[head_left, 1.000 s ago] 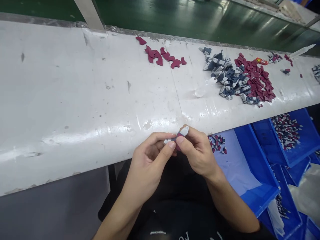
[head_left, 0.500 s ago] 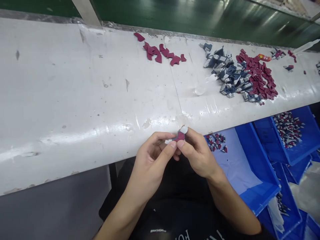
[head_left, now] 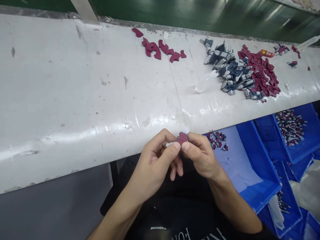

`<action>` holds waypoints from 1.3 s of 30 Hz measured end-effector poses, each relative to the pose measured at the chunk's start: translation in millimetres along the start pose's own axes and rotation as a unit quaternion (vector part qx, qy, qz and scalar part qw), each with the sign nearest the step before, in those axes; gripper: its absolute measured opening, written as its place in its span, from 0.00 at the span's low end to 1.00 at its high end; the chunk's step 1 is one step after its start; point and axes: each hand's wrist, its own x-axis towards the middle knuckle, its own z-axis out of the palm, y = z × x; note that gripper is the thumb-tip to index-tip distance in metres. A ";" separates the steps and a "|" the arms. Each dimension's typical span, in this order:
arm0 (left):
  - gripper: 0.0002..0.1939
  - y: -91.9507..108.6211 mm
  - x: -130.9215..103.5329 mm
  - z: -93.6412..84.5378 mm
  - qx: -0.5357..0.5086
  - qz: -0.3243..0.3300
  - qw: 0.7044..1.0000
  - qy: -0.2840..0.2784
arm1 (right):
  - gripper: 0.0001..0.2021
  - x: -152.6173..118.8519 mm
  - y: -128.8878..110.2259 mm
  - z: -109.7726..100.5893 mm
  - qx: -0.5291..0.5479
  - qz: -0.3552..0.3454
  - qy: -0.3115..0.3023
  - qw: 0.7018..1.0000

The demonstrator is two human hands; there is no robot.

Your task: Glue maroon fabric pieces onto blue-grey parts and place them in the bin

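Between my two hands, just past the table's front edge, is a small part [head_left: 183,137] with a maroon face, a dark rim and pale ends. My left hand [head_left: 158,160] pinches its left side with the thumb on the maroon face. From the other side, my right hand [head_left: 202,155] grips it between thumb and bent fingers. A heap of dark blue and white parts [head_left: 232,68] lies on the table to the right, beside a pile of maroon pieces [head_left: 262,71]. Several loose maroon pieces [head_left: 157,53] lie near the table's back edge.
The white table [head_left: 75,93] runs across the view, with a small clear plastic object [head_left: 201,87] on it. Right of my lap, a blue bin [head_left: 265,166] holds several finished-looking parts on a pale liner. Another blue bin [head_left: 310,133] farther right is heaped with them.
The held part has turned slightly, so more of its maroon face shows. Some fingers of my left hand reach lower beneath it. The view has shifted a little.
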 end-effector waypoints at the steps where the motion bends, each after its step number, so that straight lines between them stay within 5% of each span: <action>1: 0.17 -0.9 0.9 1.1 -0.015 0.000 1.000 0.004 | 0.23 -0.3 0.7 -1.6 -0.001 -0.002 0.010 1.000; 7: 0.17 -3.6 3.4 5.2 -0.060 -0.014 0.998 0.017 | 0.21 -2.6 0.8 -8.8 -0.002 0.012 -0.002 1.000; 18: 0.14 -5.0 -1.5 4.5 0.016 -0.015 0.999 0.027 | 0.18 -2.6 -1.7 0.0 -0.008 0.017 0.025 1.000; 27: 0.11 -5.2 -5.7 18.0 0.038 -0.042 0.998 0.004 | 0.25 0.4 -4.6 -12.0 -0.051 -0.049 0.020 0.997; 33: 0.11 -6.9 -7.0 20.6 0.013 -0.041 0.999 -0.033 | 0.23 -7.3 6.2 -6.5 -0.046 -0.107 0.077 0.990; 39: 0.17 -11.0 -6.5 23.3 -0.001 -0.031 0.999 -0.020 | 0.22 -11.9 9.7 -6.7 -0.049 -0.093 0.099 0.990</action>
